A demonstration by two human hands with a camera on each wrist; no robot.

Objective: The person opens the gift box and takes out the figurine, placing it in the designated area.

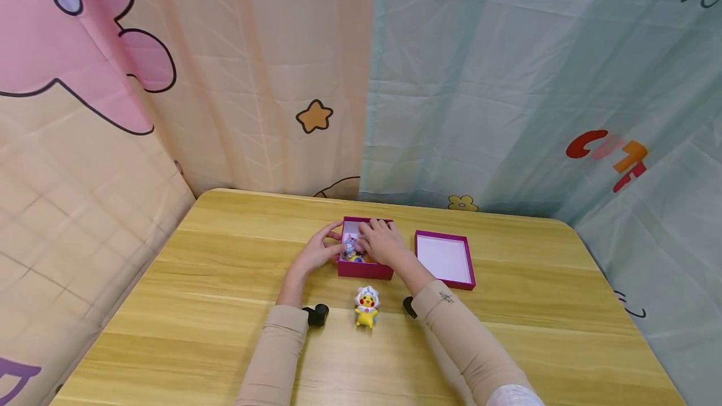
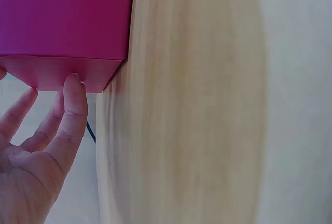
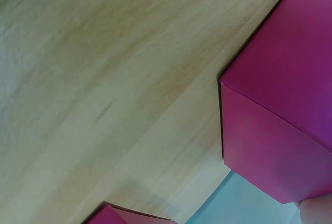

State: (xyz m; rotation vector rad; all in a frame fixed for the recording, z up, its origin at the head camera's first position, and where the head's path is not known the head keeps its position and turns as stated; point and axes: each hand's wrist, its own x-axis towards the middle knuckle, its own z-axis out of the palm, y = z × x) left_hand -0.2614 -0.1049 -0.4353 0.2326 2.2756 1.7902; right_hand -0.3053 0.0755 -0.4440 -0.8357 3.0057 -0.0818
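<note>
An uncovered magenta box (image 1: 361,270) with a white inside holds several small colourful toy figures (image 1: 352,249). My left hand (image 1: 317,250) grips its left wall, thumb over the rim; the left wrist view has the fingertips (image 2: 75,86) against the outside. Reaching into the box from the right is my right hand (image 1: 383,243), its thumb beside a pink figure; I cannot tell whether it holds one. In the right wrist view only a fingertip (image 3: 317,211) shows past the box edge. A yellow toy figure (image 1: 366,309) with a white hood stands in front of the box.
The magenta box lid (image 1: 469,262) lies upturned on the wooden table (image 1: 225,255), just right of the box. A black wrist camera (image 1: 318,315) sits at the left wrist. A printed curtain (image 1: 282,49) hangs behind the table's far edge.
</note>
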